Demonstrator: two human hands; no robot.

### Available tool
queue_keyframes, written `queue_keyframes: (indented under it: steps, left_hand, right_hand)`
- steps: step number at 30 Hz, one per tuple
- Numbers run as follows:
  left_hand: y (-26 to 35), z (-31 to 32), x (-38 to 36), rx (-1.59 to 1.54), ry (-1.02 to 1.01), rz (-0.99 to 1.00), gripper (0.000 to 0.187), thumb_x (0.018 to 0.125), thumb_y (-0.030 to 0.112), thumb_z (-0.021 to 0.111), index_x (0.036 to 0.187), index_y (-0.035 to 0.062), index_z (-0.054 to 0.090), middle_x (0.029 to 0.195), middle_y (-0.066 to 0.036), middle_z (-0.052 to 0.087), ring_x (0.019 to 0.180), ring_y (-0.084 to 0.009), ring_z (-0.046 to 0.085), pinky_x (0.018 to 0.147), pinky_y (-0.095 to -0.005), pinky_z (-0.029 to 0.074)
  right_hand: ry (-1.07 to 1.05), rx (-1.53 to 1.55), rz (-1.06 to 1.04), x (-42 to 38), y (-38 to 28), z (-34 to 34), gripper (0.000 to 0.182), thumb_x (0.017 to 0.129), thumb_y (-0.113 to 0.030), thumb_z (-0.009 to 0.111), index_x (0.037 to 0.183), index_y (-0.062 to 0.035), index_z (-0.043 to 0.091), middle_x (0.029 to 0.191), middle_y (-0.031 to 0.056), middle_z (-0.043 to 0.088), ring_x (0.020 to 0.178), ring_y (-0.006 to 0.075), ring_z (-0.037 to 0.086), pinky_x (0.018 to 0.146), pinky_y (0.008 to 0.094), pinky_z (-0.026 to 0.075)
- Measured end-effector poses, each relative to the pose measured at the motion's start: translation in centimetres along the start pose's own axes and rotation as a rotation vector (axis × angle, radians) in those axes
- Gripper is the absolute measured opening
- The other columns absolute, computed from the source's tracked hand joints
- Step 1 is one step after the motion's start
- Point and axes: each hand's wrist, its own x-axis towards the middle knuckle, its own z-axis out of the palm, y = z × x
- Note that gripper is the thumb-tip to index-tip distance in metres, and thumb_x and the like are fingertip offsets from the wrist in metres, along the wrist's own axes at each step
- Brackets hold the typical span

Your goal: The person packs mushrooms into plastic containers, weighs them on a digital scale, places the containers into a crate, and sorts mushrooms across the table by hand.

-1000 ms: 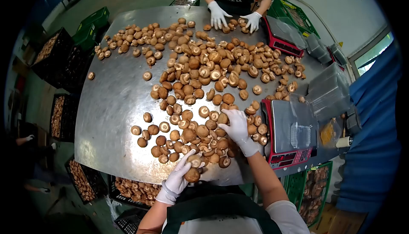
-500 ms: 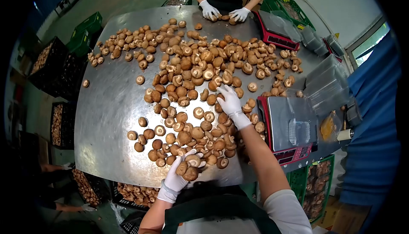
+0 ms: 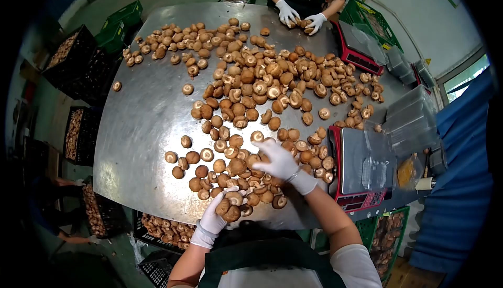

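Gloved in white, my left hand (image 3: 213, 220) is closed around a few brown shiitake mushrooms (image 3: 231, 213) close to the table's near edge. My right hand (image 3: 279, 161), also gloved, reaches over the loose shiitake mushrooms (image 3: 238, 166) in front of me. Its fingers are spread and point left, with a mushroom cap showing between them and the thumb. Caps and pale stems lie around both hands, some stem side up. The big heap of shiitake mushrooms (image 3: 259, 86) spreads across the middle of the metal table (image 3: 136, 131).
A red-framed scale (image 3: 361, 157) with a clear plastic tray on it stands at my right, beside stacked clear boxes (image 3: 414, 115). Across the table, a co-worker's gloved hands (image 3: 301, 18) handle mushrooms near a second scale (image 3: 361, 47). Mushroom crates (image 3: 76, 133) stand on the floor left.
My right hand has come back from the heap toward me, and its fingers have spread. My left hand still holds its mushrooms. The view has shifted slightly.
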Motion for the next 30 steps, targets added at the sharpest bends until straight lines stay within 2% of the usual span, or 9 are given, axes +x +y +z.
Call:
queue_keyframes:
  steps: [5,8,12,16,19,21,23,25,30]
  left_hand:
    - [2.9,-1.8,-1.3,-0.081,-0.032,0.070,0.052,0.096,0.041,0.039,0.130,0.0027,0.044,0.127,-0.020,0.050,0.111,-0.0296,0.054,0.090,-0.0426,0.049]
    - [5.7,-3.3,-3.4,-0.143,0.054,0.302,0.053,0.094,0.049,0.039,0.131,0.0097,0.044,0.125,-0.017,0.051,0.108,-0.0295,0.055,0.081,-0.0376,0.051]
    - [7.2,-4.1,-4.6,-0.230,0.217,0.444,0.057,0.096,0.047,0.036,0.134,0.0061,0.040,0.130,-0.019,0.049,0.111,-0.0322,0.054,0.087,-0.0431,0.050]
    - [5.9,-4.3,-3.9,-0.149,0.043,0.372,0.055,0.097,0.044,0.035,0.134,0.0051,0.039,0.128,-0.018,0.050,0.109,-0.0318,0.055,0.087,-0.0443,0.049]
    - [4.4,-4.0,-3.4,-0.262,0.052,0.286,0.053,0.098,0.042,0.032,0.135,0.0050,0.038,0.128,-0.017,0.051,0.110,-0.0314,0.055,0.088,-0.0451,0.049]
    - [3.6,-3.5,-3.0,-0.249,0.014,0.233,0.053,0.098,0.041,0.031,0.135,0.0037,0.039,0.128,-0.016,0.051,0.112,-0.0318,0.055,0.089,-0.0449,0.049]
    - [2.8,-3.2,-2.4,-0.249,0.041,0.179,0.053,0.099,0.040,0.031,0.136,0.0032,0.038,0.129,-0.016,0.051,0.113,-0.0312,0.054,0.090,-0.0452,0.049]
    - [2.5,-1.9,-1.7,-0.324,-0.039,0.160,0.053,0.099,0.039,0.030,0.136,0.0023,0.038,0.129,-0.018,0.050,0.117,-0.0305,0.052,0.094,-0.0443,0.046]
    - [0.9,0.7,0.1,-0.142,-0.037,0.146,0.055,0.097,0.040,0.037,0.137,0.0030,0.037,0.130,-0.016,0.050,0.118,-0.0276,0.052,0.096,-0.0413,0.045]
  right_hand:
    - [-0.134,-0.287,0.134,-0.8,-1.8,1.7,0.058,0.078,-0.037,0.069,0.129,-0.0148,0.052,0.101,0.0121,0.060,0.093,0.0254,0.059,0.079,0.0330,0.049]
    - [-0.406,0.373,0.078,-1.6,-6.3,0.3,0.062,0.080,-0.039,0.069,0.132,-0.0128,0.049,0.108,0.0108,0.060,0.103,0.0238,0.059,0.091,0.0308,0.045]
    - [-0.174,-0.173,0.087,-0.4,-7.3,2.6,0.059,0.077,-0.036,0.070,0.128,-0.0132,0.051,0.103,0.0088,0.057,0.092,0.0264,0.058,0.078,0.0380,0.047]
    - [-0.208,-0.397,0.007,0.7,-5.1,5.1,0.051,0.077,-0.031,0.068,0.121,-0.0094,0.054,0.099,0.0102,0.057,0.089,0.0271,0.058,0.076,0.0370,0.048]
    - [-0.095,0.004,0.123,-0.4,-3.5,5.8,0.041,0.085,-0.026,0.062,0.120,-0.0064,0.056,0.102,0.0067,0.061,0.091,0.0243,0.059,0.078,0.0347,0.048]
    - [-0.182,0.824,0.398,-0.8,-2.7,5.3,0.036,0.091,-0.024,0.053,0.119,-0.0023,0.057,0.108,0.0044,0.061,0.094,0.0184,0.060,0.081,0.0302,0.048]
    - [-0.153,1.048,0.452,-1.8,-3.2,4.5,0.039,0.094,-0.025,0.049,0.124,0.0009,0.053,0.114,0.0040,0.059,0.097,0.0120,0.059,0.083,0.0255,0.047]
    - [-0.090,1.646,0.616,-2.9,-3.2,4.4,0.043,0.094,-0.023,0.047,0.129,0.0024,0.047,0.118,0.0091,0.058,0.104,0.0157,0.058,0.086,0.0280,0.049]
    - [0.017,1.999,0.517,-5.4,-4.3,2.1,0.047,0.096,-0.020,0.039,0.139,-0.0020,0.032,0.131,0.0194,0.048,0.113,0.0325,0.055,0.086,0.0384,0.052]
